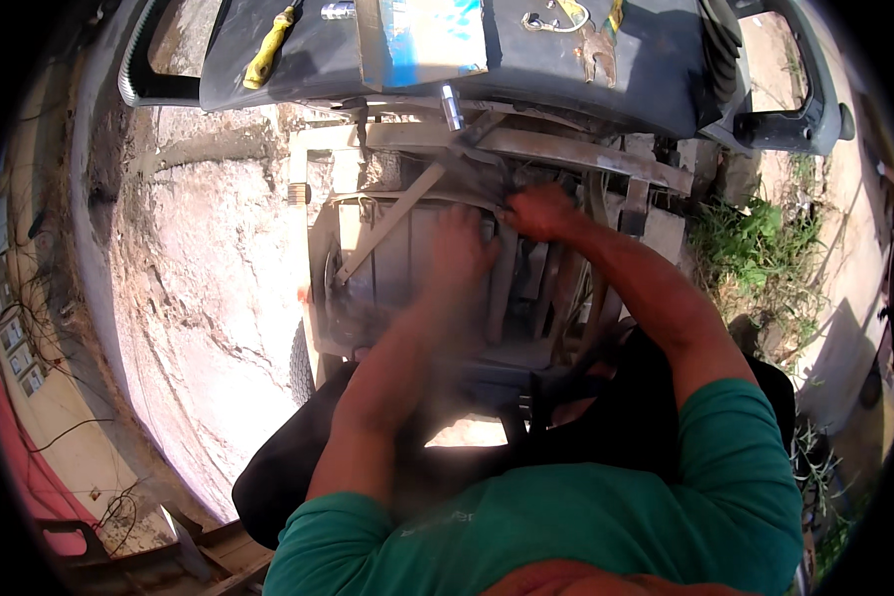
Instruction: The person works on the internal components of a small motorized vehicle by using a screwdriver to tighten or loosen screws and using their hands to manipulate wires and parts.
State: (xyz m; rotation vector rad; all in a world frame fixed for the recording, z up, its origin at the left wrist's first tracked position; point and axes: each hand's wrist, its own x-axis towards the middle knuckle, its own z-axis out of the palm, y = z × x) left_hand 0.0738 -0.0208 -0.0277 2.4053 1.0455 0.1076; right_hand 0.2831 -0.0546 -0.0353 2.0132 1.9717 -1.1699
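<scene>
My left hand (pixel 460 243) reaches into a dusty metal frame (pixel 397 223). It lies over a flat grey ribbed panel (pixel 377 260), and its fingers are smeared by motion. To its right, my right hand (pixel 541 212) is closed at the frame's upper part, beside a dark flap-like piece (pixel 472 177). What its fingers grip is hidden. A thin diagonal bar (pixel 392 221) crosses the frame left of my hands. Above them, a shiny metal socket (pixel 452 107) sticks out below a piece of cardboard (pixel 422 45).
The black seat-like surface (pixel 536 70) at the far side bears a yellow-handled screwdriver (pixel 268 50), another socket (pixel 339 11) and pliers (pixel 599 55). Curved black rails (pixel 139 65) flank it. Rough pale concrete (pixel 199 298) lies left, weeds (pixel 760 243) right.
</scene>
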